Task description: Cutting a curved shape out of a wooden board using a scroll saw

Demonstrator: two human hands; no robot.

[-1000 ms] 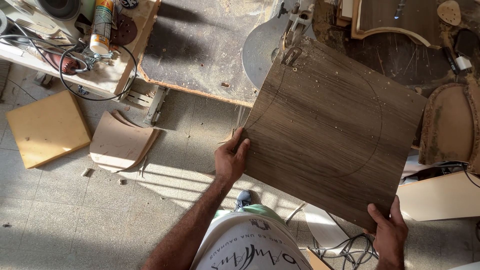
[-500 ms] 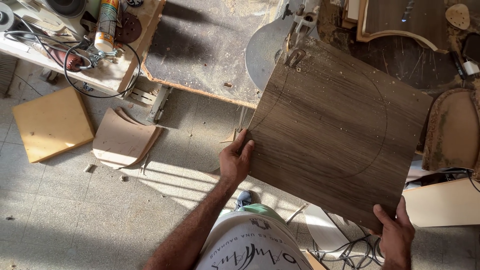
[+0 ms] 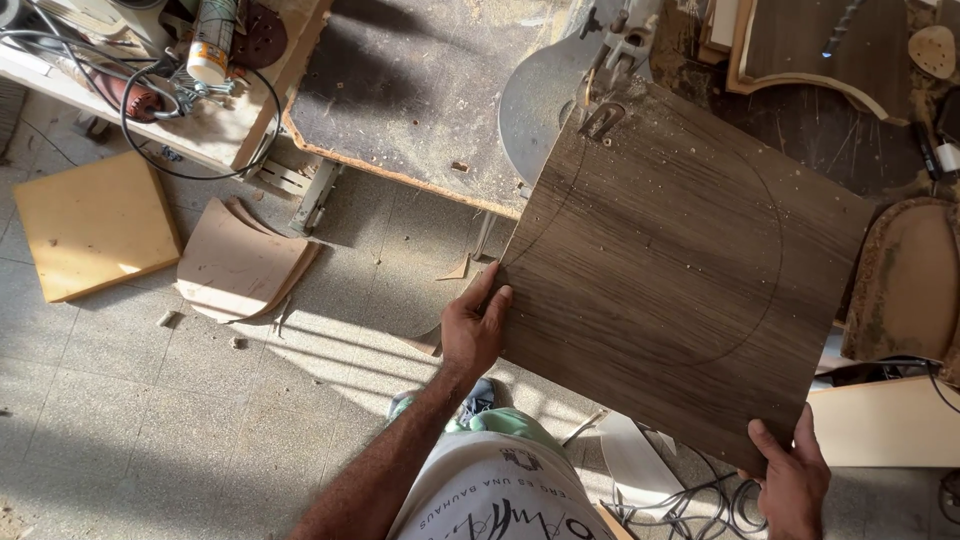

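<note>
Far left, on the tiled floor [image 3: 120,420]: a flat yellow-tan square board [image 3: 92,226], lying in sun. Just right of it, a curved piece of brown sheet [image 3: 238,262], also on the floor, close to the board but apart from it.

Above these, upper left: a cluttered counter [image 3: 240,120] carrying a cylindrical cartridge tube [image 3: 212,40], a dark round sanding disc [image 3: 263,32] and a looping black cable [image 3: 150,150].

Centre top: a second counter [image 3: 420,90] with a dusty dark top, scattered with sawdust. At its right edge, a grey round saw table [image 3: 535,100] with the saw head [image 3: 615,45] over it.

Left hand [image 3: 475,325]: grip clenched on the left edge of the dark wood panel [image 3: 680,270], thumb on the top face, fingers under.

Panel: large, square, held tilted, one corner up at the saw head. A thin curved line is drawn across its face.

Right hand [image 3: 790,480]: grip closed on the panel's lower right corner, fingers on top.

Far right: a rounded brown offcut [image 3: 905,280] and a pale board [image 3: 885,425], both partly behind the panel.
</note>
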